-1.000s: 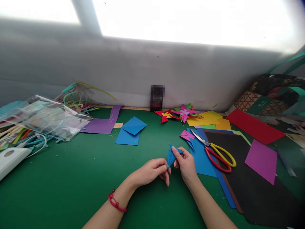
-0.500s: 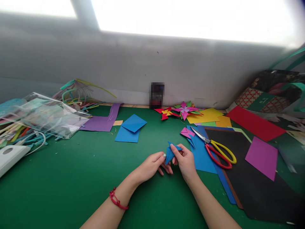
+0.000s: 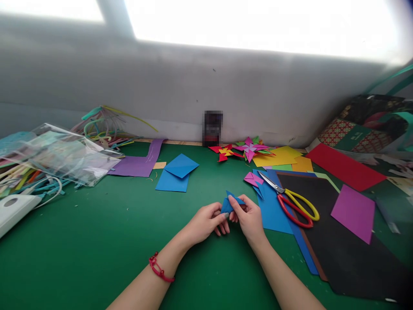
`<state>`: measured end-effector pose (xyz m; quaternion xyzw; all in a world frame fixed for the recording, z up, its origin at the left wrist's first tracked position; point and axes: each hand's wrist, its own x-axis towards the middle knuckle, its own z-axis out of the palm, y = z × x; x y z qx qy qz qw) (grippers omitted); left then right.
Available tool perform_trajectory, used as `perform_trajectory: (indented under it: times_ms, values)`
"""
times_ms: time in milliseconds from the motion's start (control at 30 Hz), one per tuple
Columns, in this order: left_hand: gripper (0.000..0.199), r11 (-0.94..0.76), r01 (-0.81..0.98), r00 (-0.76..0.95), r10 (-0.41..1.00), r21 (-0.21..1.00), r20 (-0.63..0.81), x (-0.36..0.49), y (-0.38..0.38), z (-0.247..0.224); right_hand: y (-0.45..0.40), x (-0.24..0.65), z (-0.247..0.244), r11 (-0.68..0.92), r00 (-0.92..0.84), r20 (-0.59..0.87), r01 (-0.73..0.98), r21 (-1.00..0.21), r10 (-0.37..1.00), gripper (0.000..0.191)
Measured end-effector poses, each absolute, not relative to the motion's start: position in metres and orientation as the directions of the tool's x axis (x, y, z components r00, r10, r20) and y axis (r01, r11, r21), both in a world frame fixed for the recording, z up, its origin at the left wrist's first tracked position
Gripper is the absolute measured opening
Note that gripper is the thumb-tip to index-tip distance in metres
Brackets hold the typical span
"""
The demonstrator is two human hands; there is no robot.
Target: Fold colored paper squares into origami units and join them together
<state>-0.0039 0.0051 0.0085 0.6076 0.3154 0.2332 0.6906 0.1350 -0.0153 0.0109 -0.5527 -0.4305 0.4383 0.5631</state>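
A small folded piece of blue paper (image 3: 227,205) is held up between both hands, above the green tabletop. My right hand (image 3: 250,217) pinches its right side, thumb lying across the near face. On its lower left edge, my left hand (image 3: 208,222) closes with thumb and fingers; a red cord bracelet is on that wrist. Just beyond my right hand lie folded pink paper (image 3: 253,178) and a folded blue piece (image 3: 259,190), on a blue sheet (image 3: 274,219). Scissors (image 3: 288,201) with one red and one yellow handle rest slightly apart to the right.
Two blue squares (image 3: 181,166) and a purple sheet (image 3: 132,166) lie left of centre. Paper stars (image 3: 250,149) sit at the back near the wall. Black sheets (image 3: 342,241) and a magenta square (image 3: 354,214) spread rightward. A plastic bag (image 3: 77,159) and a white power strip (image 3: 16,213) are left.
My left thumb has moved down and right along the blue paper. The paper's lower point no longer hangs out, and its left part looks wider and more folded over.
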Motion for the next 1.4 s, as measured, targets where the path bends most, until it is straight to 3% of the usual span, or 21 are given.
perform_trajectory:
  times_ms: [367, 600, 1000, 1400]
  values:
    - [0.032, 0.168, 0.059, 0.689, 0.706, 0.984, -0.162, -0.005, 0.005, 0.006, -0.016, 0.136, 0.009, -0.008, 0.274, 0.005, 0.046, -0.999, 0.962, 0.036]
    - [0.032, 0.184, 0.056, 0.71, 0.684, 0.981, -0.169, -0.004, 0.004, 0.012, -0.015, 0.137, 0.008, 0.004, 0.232, -0.007, -0.047, -0.999, 0.973, 0.033]
    - [0.03, 0.167, -0.001, 0.712, 0.693, 0.986, -0.116, -0.007, 0.005, 0.013, -0.019, 0.134, 0.01, 0.004, 0.096, 0.004, -0.001, -1.0, 0.995, 0.028]
    - [0.02, 0.185, 0.089, 0.741, 0.644, 0.979, -0.189, -0.007, 0.001, 0.017, -0.014, 0.139, 0.006, -0.006, 0.181, -0.023, -0.091, -0.996, 0.983, 0.029]
